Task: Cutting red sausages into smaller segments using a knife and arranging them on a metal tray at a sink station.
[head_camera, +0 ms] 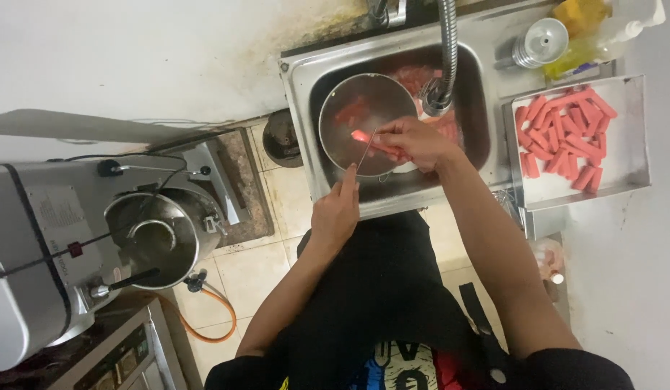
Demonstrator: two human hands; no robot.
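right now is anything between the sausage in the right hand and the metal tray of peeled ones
Nothing visible blocks it. The right hand holds the sausage over the sink; only the sink's raised rim lies before the tray.

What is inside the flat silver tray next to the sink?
The tray holds a loose pile of pink sausage pieces, filling its upper left part. The rest shows bare metal. Whatever lies beneath the pile is covered, so it cannot be seen.
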